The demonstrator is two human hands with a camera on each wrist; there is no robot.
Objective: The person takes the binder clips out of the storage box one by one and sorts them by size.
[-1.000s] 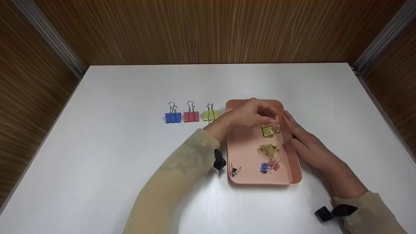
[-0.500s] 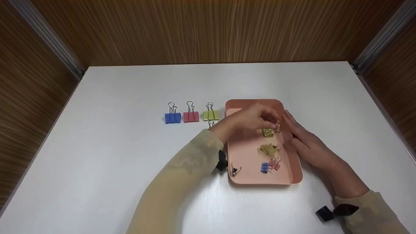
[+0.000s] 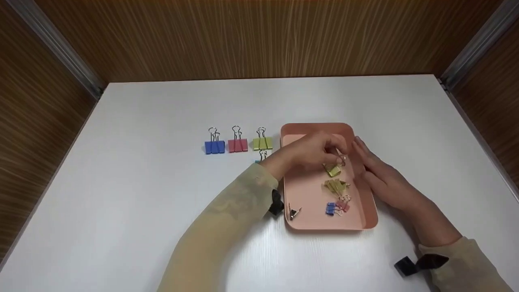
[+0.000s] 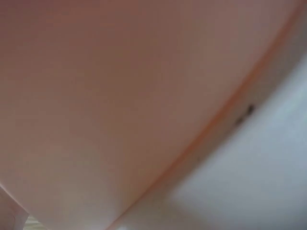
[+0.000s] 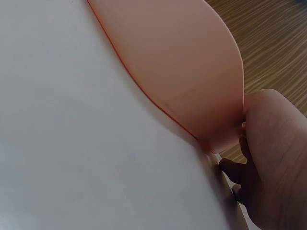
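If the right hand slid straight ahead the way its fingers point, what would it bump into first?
The right hand lies flat against the pink tray's right wall, fingers pointing toward the table's far edge. Beyond the fingertips the head view shows only bare white table, so the way looks free, though depth is hard to judge.

One pink tray (image 3: 367, 211), about eight binder clips (image 3: 214, 146), two hands (image 3: 312, 152)

No legible markings

You will find no readable text, label, brand, number or sign on any surface in the three views: the binder clips (image 3: 238, 144), the pink tray (image 3: 316, 129) and the white table (image 3: 162, 194) carry none.
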